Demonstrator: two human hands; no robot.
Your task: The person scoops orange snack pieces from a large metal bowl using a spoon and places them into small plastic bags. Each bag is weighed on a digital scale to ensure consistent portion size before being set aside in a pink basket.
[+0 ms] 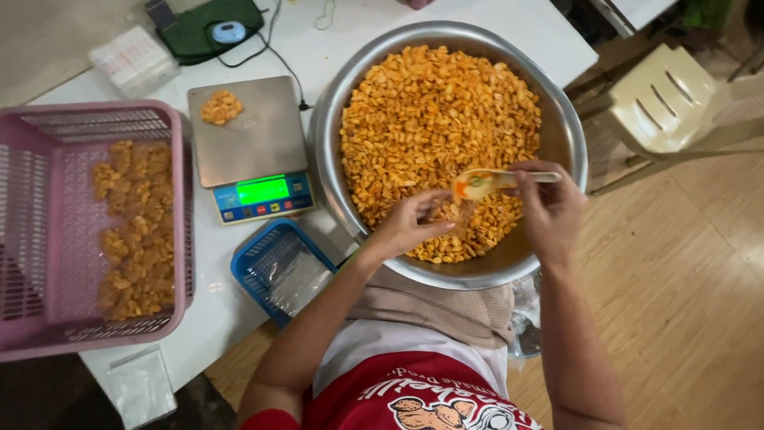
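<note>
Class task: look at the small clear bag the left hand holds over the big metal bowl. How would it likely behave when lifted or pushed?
The small clear bag in the left hand looks thin and limp, so it is probably floppy. It seems nearly empty, so likely very light. Its glossy film may be slippery while the right hand tips the spoon over it.

Orange nuts (438,111) in a silver bowl (565,127); pink basket (48,127); blue basket (251,259).

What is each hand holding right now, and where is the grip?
The right hand holds a pale spoon by its handle end. The left hand pinches a small clear bag at its mouth, over the metal basin of orange snacks.
</note>
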